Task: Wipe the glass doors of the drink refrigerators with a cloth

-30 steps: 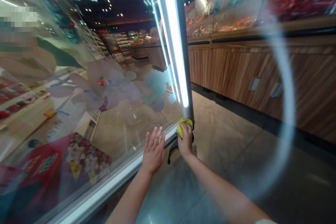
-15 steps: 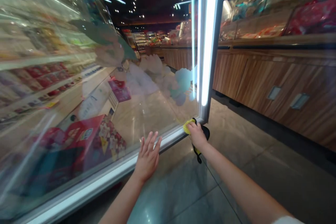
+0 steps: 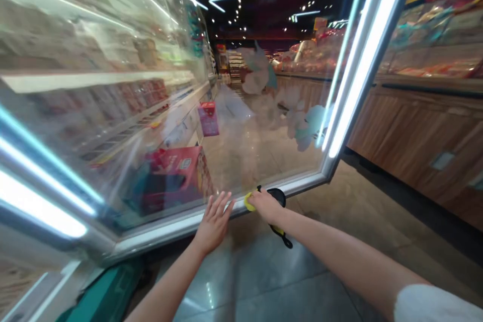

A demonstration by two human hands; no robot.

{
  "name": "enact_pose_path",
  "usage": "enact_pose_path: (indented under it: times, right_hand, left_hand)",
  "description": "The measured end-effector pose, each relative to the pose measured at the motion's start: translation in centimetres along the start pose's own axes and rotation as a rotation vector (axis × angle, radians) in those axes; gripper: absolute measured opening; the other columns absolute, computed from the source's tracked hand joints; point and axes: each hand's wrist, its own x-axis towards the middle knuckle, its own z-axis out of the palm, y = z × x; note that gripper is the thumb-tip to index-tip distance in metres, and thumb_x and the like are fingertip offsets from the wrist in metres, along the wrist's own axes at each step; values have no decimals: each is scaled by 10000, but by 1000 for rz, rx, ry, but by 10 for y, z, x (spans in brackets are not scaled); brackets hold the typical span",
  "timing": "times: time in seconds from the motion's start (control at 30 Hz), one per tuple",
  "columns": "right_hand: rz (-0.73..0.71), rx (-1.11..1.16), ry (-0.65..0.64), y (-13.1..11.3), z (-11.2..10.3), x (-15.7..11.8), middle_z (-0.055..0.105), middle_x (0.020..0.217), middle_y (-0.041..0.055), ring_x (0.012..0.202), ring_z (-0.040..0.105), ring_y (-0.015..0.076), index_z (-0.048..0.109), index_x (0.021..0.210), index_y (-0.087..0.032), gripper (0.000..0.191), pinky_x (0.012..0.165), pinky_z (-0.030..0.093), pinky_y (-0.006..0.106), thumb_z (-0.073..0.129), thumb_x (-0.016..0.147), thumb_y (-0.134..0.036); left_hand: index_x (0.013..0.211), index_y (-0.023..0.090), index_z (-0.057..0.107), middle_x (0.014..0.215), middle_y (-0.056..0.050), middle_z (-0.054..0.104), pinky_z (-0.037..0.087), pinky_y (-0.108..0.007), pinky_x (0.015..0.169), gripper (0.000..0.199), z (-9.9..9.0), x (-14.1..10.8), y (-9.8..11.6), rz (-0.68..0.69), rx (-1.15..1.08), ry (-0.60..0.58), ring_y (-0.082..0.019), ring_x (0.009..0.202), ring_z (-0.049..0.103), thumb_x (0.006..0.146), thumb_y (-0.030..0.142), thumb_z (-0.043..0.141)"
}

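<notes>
One yellow-and-black cloth (image 3: 249, 202), bunched against the pale bottom rail (image 3: 302, 184) of a framed glass panel (image 3: 260, 166), with a black loop (image 3: 288, 244) dangling above the floor (image 3: 279, 292). Grasped right at the rail, in the curled grip of the right hand (image 3: 266, 205). Just to the left, the left hand (image 3: 213, 221) with grip released, fingers spread towards the rail; contact hard to tell. Behind the glass, a red box (image 3: 188, 166) near blurred shelves (image 3: 94, 79). Along the panel's right edge, bright light strips (image 3: 372, 55); farther right, wooden cabinets (image 3: 407, 121).
</notes>
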Motion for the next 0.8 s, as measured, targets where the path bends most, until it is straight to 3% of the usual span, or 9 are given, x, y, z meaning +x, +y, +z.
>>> enact_pose_path:
  times: [0.17,0.3,0.47,0.63,0.8]
  right_hand:
    - [83,-64,-24,-74,10,24,685,1072,186,1071,610,290,764,1030,-123,335,802,526,344,470,904,-21]
    - [81,-67,14,-122,22,32,683,1085,166,1072,603,291,755,1056,-151,317,776,523,332,471,945,-66]
    - [43,-59,96,-145,40,25,666,1148,164,1110,565,297,712,1132,-162,316,854,518,375,427,1000,-122]
    - [-112,-40,147,-160,63,24,619,1341,123,1158,533,272,585,1374,-230,390,956,508,399,441,1019,-159]
    - [-199,-19,207,-204,86,44,635,1299,135,1133,540,276,581,1371,-224,390,918,535,426,421,1023,-151]
  left_hand:
    - [1531,153,430,1602,-125,431,177,-499,1283,729,-16,-41,-24,-29,25,-79,-244,1558,242,806,95,479]
    - [1531,136,422,1597,-124,439,202,-488,1280,696,-25,-67,-39,-42,56,-137,-228,1549,268,839,73,426]
    - [1539,153,412,1609,-111,422,199,-496,1284,698,-37,-100,-56,-82,81,-202,-222,1545,279,846,75,416]
    - [1544,159,409,1614,-95,417,172,-490,1292,707,-53,-141,-78,-130,129,-226,-226,1544,280,842,83,427]
    - [1553,156,402,1610,-89,424,115,-469,1306,700,-70,-177,-96,-198,183,-220,-227,1547,275,856,110,454]
